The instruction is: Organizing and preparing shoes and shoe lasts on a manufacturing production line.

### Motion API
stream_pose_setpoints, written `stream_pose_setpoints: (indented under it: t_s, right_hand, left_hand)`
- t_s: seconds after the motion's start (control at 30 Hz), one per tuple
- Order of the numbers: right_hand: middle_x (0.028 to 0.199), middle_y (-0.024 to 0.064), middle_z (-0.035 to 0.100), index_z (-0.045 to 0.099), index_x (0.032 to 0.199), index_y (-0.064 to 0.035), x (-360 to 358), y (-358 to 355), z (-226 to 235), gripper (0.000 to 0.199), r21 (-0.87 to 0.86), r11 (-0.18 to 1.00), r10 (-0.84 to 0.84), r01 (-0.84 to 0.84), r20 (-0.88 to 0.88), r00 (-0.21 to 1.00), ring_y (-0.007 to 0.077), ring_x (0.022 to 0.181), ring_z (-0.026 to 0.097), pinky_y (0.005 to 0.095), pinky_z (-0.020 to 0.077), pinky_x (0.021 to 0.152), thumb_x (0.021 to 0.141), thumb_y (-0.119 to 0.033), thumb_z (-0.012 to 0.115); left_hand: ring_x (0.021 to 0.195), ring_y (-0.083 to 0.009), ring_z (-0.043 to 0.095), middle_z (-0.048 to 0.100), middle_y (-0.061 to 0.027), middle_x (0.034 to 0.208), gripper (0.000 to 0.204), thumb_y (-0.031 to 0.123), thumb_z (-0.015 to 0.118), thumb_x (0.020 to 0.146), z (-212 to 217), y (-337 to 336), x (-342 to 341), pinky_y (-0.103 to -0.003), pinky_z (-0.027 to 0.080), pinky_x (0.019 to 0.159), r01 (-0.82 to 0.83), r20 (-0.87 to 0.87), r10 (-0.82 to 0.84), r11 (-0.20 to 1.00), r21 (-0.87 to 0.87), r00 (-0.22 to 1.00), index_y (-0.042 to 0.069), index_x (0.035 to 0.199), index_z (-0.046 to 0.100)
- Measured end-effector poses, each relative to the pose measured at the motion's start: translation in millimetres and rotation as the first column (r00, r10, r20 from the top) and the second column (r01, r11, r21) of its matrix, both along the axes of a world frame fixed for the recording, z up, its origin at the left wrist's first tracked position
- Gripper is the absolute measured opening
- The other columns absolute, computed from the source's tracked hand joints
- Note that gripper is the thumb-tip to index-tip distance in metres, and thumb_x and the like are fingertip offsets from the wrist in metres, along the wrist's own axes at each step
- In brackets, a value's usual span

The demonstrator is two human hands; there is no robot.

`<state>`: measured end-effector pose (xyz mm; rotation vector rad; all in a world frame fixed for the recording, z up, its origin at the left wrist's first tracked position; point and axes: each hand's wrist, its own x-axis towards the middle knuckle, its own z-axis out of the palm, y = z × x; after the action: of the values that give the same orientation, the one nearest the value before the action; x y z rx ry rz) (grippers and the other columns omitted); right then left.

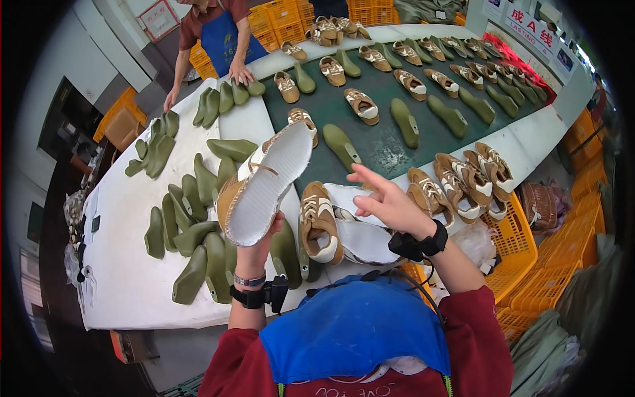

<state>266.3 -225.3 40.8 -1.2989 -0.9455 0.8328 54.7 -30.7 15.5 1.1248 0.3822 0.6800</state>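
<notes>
My left hand [259, 248] grips a brown and white shoe upper [271, 185] from below, raised over the table with its white, ridged bottom turned towards me. The heel end is nearest my wrist, and most of my fingers are hidden behind it. To its right, my right hand [382, 198] has its fingers apart and holds nothing, index finger stretched to the left. Beneath that hand lie a brown shoe upper [320, 225] with its opening up and another upper with its white bottom [364, 239] showing. Green shoe lasts [284, 251] lie beside my left forearm.
Several green lasts [192, 198] cover the white table [126, 264] on the left. A dark green conveyor belt [377, 149] carries rows of lasts and uppers. More uppers [463, 182] stand at the right edge, above a yellow crate [509, 245]. Across the table, a co-worker's hand [241, 70] touches lasts.
</notes>
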Motion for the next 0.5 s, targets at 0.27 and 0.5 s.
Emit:
stream_pose_setpoints:
  t_s: [0.27, 0.5]
  right_hand:
    - [0.101, 0.0049, 0.057, 0.050, 0.122, -0.0034, -21.0, 19.5, 23.2, 0.042, 0.109, 0.994, -0.023, 0.009, 0.131, 0.991, 0.0056, 0.062, 0.054, 0.0200, 0.0436, 0.056, 0.083, -0.014, 0.063]
    - [0.072, 0.0006, 0.055, 0.059, 0.089, -0.0017, -26.0, 23.8, 38.5, 0.012, 0.212, 0.974, -0.139, 0.076, 0.301, 0.943, 0.0045, 0.056, 0.048, 0.0206, 0.0391, 0.051, 0.083, -0.012, 0.062]
  left_hand:
    - [0.092, -0.0199, 0.061, 0.058, -0.0123, 0.109, 0.043, 0.014, 0.061, 0.085, -4.1, -8.6, 5.4, -0.029, 0.052, 0.075, 0.123, 0.041, -0.120, 0.989, -0.082, 0.992, 0.003, 0.125, 0.046]
    - [0.097, -0.0164, 0.060, 0.057, -0.0119, 0.118, 0.047, 0.014, 0.061, 0.084, -2.5, -20.2, 9.6, -0.029, 0.050, 0.084, 0.191, -0.190, -0.140, 0.940, 0.283, 0.972, -0.001, 0.125, 0.045]
